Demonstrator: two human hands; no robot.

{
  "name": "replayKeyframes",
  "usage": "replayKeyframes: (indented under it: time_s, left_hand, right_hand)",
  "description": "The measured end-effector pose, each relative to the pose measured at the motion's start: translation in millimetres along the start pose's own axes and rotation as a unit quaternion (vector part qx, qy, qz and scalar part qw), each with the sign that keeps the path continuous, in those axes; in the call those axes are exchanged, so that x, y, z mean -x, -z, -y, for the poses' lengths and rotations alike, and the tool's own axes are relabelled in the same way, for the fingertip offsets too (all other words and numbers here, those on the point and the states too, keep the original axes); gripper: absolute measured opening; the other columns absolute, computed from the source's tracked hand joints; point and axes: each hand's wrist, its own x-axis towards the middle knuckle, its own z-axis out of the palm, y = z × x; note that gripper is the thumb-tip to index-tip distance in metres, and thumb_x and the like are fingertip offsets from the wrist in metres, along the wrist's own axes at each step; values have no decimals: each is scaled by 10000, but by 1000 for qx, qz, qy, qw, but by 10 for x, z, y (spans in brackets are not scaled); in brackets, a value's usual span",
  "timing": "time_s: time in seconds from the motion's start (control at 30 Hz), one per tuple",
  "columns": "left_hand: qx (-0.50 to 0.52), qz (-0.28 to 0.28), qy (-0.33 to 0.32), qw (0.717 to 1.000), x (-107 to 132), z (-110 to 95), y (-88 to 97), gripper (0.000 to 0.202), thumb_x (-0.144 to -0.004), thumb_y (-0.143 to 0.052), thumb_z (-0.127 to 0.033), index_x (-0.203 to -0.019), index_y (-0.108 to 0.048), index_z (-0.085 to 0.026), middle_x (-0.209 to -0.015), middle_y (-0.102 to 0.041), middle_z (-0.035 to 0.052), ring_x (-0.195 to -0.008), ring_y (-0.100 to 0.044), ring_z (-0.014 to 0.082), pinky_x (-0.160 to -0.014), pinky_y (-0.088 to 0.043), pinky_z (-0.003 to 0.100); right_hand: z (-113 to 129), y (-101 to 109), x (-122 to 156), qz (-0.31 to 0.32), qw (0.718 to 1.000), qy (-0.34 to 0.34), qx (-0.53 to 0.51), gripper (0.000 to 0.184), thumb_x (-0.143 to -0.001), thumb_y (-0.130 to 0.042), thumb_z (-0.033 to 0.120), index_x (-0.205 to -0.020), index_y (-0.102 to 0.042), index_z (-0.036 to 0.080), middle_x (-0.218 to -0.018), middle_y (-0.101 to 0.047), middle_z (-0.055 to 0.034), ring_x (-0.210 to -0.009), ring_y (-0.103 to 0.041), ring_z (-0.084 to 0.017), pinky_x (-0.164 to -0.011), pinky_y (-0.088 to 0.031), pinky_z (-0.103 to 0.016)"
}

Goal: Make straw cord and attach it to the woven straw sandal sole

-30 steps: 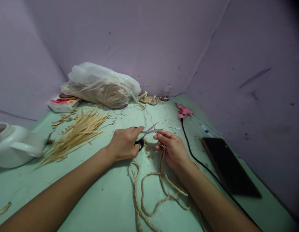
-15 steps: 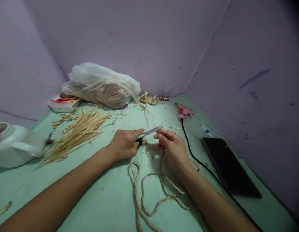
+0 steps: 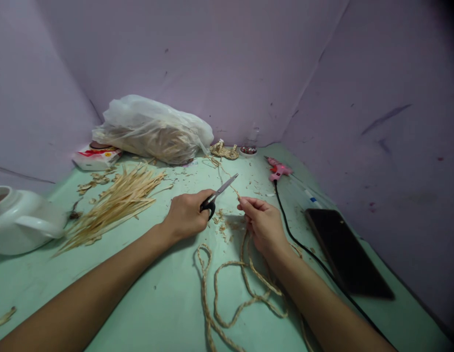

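My left hand point(image 3: 188, 213) is closed round the black handles of a pair of scissors point(image 3: 220, 191), whose blades look closed and point up to the right. Thumb and fingertips of my right hand point(image 3: 261, 219) pinch a twisted natural-fibre cord point(image 3: 214, 281). A short end of it sticks up past the fingertips, while the rest hangs below the palm and lies in loose loops on the green table. The blades are apart from the cord. Small fibre scraps point(image 3: 221, 222) lie on the table between both hands.
Dry straw strips point(image 3: 120, 203) lie at left, near a white pot point(image 3: 27, 222). Behind them rests a stuffed plastic bag point(image 3: 153, 132). A pink glue gun point(image 3: 278, 168), its black cable point(image 3: 307, 252) and a dark phone point(image 3: 348, 254) are at right. A small woven piece point(image 3: 224, 150) sits by the wall.
The scissors have moved away from my right fingertips, leftward and tilted more upward, and their blades have come together. My right hand has stayed nearly in place, still pinching the cord.
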Motion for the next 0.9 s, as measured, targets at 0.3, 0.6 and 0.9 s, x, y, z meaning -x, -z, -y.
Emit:
replayKeyframes:
  time_s: [0.3, 0.6, 0.9]
  left_hand:
    - [-53, -16, -30, 998, 37, -29, -2, 470, -692, -485, -210, -1155, -555, -251, -987, -699, 1, -864, -640, 190, -689, -449, 274]
    - [-97, 21, -89, 991, 49, -31, 1, 512, -691, -516, -259, -1202, -515, -226, -894, -678, 24, -812, -630, 216, -681, -454, 311]
    - [-130, 41, -76, 988, 69, -49, -18, 541, -712, -496, -279, -1249, -473, -213, -946, -682, 42, -833, -637, 238, -669, -459, 330]
  right_hand:
    - [40, 2, 26, 30, 996, -72, -34, 202, -583, -689, 312, -655, -627, 134, -501, -509, 42, -375, -309, -35, -336, -149, -177]
    - [30, -2, 17, 53, 996, -47, -50, 233, -567, -683, 316, -700, -617, 137, -509, -535, 46, -352, -297, -25, -346, -129, -175]
    - [39, -5, 51, 79, 995, -35, -56, 283, -541, -706, 335, -722, -586, 152, -475, -528, 69, -335, -253, -15, -339, -119, -161]
